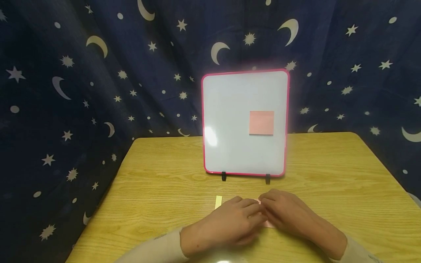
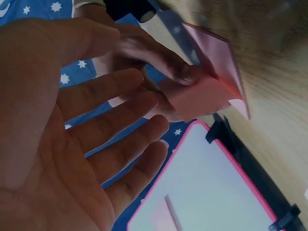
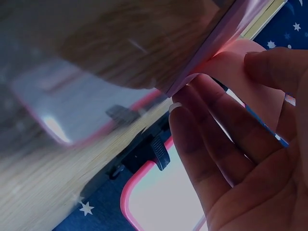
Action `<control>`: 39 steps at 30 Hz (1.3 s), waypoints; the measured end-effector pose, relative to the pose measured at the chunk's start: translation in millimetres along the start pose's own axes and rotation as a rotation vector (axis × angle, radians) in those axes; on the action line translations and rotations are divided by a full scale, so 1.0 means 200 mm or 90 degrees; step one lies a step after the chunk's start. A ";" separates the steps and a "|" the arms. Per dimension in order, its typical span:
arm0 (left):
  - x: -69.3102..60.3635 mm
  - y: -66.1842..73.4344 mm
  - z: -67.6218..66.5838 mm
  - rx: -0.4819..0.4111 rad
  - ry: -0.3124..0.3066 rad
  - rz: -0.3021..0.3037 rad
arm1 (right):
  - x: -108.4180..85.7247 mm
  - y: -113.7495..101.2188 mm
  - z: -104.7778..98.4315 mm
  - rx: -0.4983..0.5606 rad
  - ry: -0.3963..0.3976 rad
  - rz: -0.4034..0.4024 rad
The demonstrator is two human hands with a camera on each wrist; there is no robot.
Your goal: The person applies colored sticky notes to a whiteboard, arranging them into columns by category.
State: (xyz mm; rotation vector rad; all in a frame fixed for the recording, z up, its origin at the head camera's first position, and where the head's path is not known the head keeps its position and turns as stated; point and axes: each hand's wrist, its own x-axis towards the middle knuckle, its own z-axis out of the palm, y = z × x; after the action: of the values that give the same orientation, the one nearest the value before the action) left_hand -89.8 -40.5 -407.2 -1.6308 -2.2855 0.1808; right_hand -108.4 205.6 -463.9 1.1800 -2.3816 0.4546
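One pink note (image 2: pixel 202 98) in right hand (image 1: pixel 289 213); woodgrain table (image 1: pixel 158 175), starry curtain (image 1: pixel 197 40) behind.

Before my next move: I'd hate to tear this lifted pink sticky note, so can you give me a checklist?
1. Right hand pinching the lifted pink sticky note: ok.
2. Note fully off the pink pad: not ok; it looks joined along one edge.
3. Left hand steadying the pad: cannot tell; fingers look spread, contact unclear.
4. Whiteboard standing in its black supports: ok.
5. Yellow strip apart from the right hand: ok, it lies by the left.
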 end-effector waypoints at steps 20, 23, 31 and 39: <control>-0.01 0.09 0.01 -0.023 -0.040 0.032 | 0.00 0.00 -0.01 -0.023 -0.005 0.022; -0.01 0.10 0.01 -0.027 -0.055 0.025 | 0.01 0.00 -0.01 -0.010 0.005 0.011; -0.01 0.10 0.05 -0.015 -0.066 0.016 | 0.01 0.00 0.00 -0.001 0.006 0.010; -0.02 0.10 0.07 -0.012 -0.076 -0.003 | 0.00 0.00 0.00 -0.004 0.007 0.007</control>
State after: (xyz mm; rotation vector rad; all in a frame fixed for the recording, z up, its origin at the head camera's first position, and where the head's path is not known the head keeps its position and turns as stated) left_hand -76.5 -35.6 -427.3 -1.6662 -2.3856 0.2629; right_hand -109.0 205.6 -463.5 1.1599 -2.3795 0.4555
